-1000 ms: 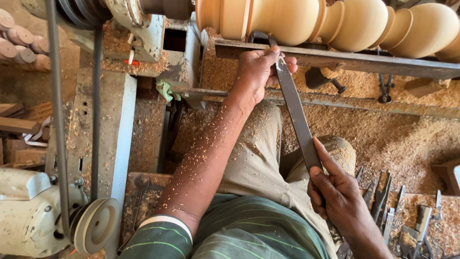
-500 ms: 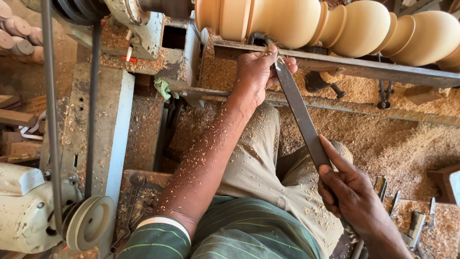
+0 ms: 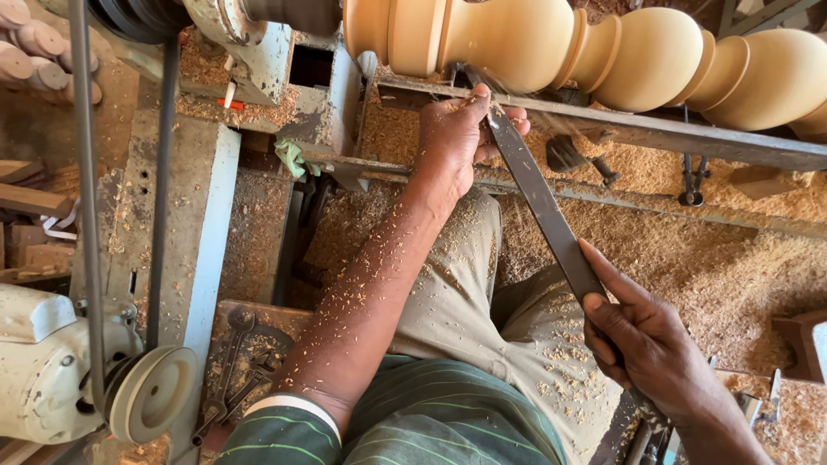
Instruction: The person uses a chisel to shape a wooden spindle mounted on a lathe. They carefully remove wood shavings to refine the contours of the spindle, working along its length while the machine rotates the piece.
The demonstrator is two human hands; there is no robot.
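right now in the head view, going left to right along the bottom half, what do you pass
electric motor → belt pulley → left forearm → long flat turning chisel → right hand → sawdust heap

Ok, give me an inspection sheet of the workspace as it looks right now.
Surface: lathe bed and floor covered in wood shavings.
Job's things: turned wooden piece on the lathe; long flat chisel laid across the tool rest, tip at the wood.
Clutter: turned wooden pieces top left; spare tools bottom right.
Hands: left hand presses the chisel at the rest; right hand grips its lower end.
Cables: drive belt running to a pulley; no loose cables seen.
Surroundings: motor lower left.
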